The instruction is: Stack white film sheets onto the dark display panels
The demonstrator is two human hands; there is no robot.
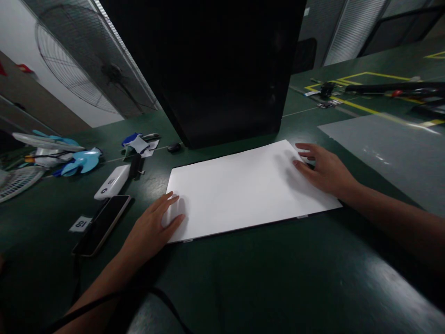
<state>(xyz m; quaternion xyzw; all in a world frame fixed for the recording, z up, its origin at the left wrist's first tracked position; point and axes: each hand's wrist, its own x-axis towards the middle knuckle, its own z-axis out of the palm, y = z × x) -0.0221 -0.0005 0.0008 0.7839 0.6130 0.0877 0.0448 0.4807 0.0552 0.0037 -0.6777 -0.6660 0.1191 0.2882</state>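
A white rectangular panel [239,188] lies flat on the green tabletop, with a thin dark edge and small pale tabs along its front side. It may be a sheet on a thin backing; I cannot tell. My left hand [155,227] is at the panel's left end, fingers spread, thumb and fingertips over its surface. At the opposite end, my right hand [323,168] hovers over or touches the right edge with its fingers apart and slightly bent. Neither hand is closed around the panel.
Behind the panel stands a large black box-like object [222,74]. To the left lie a phone [102,226], a white device [113,182], a numbered tag [80,224] and blue fan blades [83,160]. A translucent sheet [385,153] is at the right. A black cable [139,291] crosses my left forearm.
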